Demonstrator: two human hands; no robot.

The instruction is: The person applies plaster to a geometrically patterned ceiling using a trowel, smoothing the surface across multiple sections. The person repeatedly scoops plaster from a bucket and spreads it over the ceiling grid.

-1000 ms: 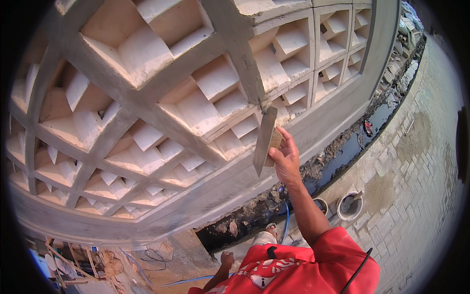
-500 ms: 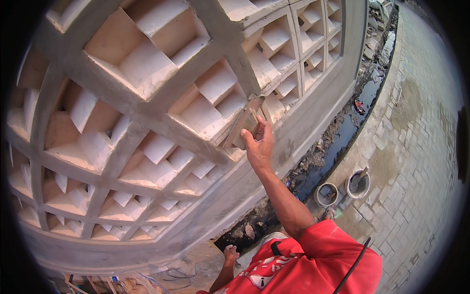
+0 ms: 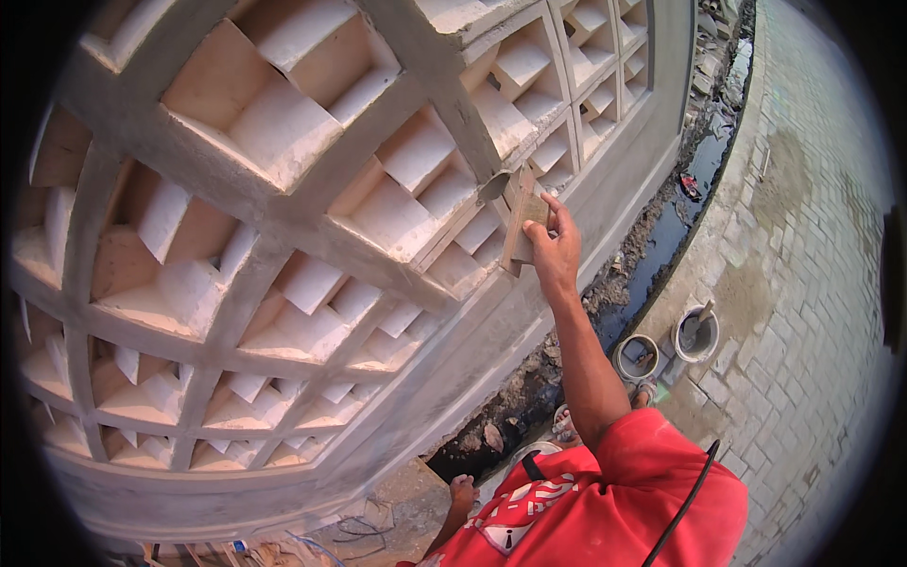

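Observation:
My right hand (image 3: 556,242) grips a plastering float (image 3: 520,223) by its block-like handle, fingers and thumb closed round it. The float's thin plate is turned nearly edge-on, close to the pale openwork block wall (image 3: 272,210); whether it touches cannot be told. Just left of its upper end, a dark grey patch (image 3: 493,187), apparently mortar, shows at a crossing of the grey joints. Low in the view, beside my red shirt, my left hand (image 3: 463,494) hangs loosely curled, with nothing seen in it.
Two white buckets stand on the paving at right: one (image 3: 636,359) near my foot, another (image 3: 695,333) with grey mix and a tool handle. A ditch with dark water (image 3: 645,274) runs between wall and paving (image 3: 794,378). Cables (image 3: 364,531) lie at the wall's foot.
My right hand has moved the float rightward along the wall, off the joint beside a block, and turned it more edge-on. The left hand has shifted slightly right in view.

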